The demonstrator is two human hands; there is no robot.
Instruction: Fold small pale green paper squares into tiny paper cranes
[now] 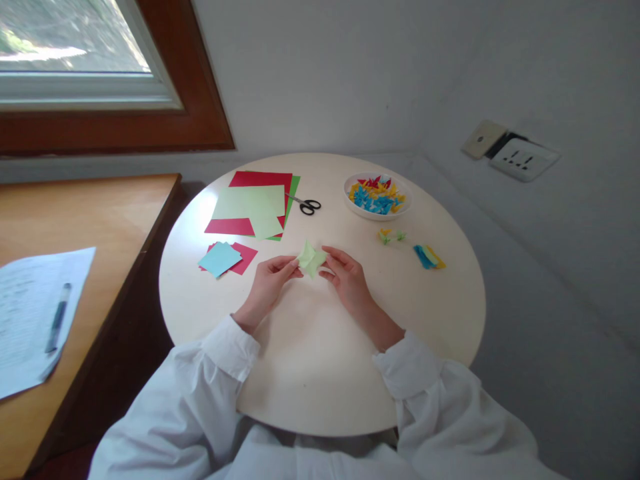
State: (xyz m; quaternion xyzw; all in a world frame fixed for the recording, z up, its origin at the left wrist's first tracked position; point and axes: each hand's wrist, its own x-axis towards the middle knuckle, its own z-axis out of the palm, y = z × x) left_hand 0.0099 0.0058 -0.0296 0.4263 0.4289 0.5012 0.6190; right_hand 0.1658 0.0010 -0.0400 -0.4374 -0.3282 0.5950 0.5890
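Between my two hands is a small piece of pale green folded paper [312, 258], creased and partly spread, held a little above the round white table [315, 353]. My left hand [276, 277] pinches its left corner between thumb and fingers. On the other side my right hand [346, 273] grips the right edge, with the fingertips closed on it. A stack of square paper pieces [220, 259], light blue over red, lies left of my left hand. Right of my right hand are tiny folded paper pieces [400, 235] in green and yellow.
Red and green paper sheets [250, 200] lie at the back left beside black-handled scissors [309, 205]. A white bowl [350, 204] at the back right holds many colourful folded papers. Blue and yellow paper strips [429, 257] rest near the right edge. A wooden desk [135, 200] stands left.
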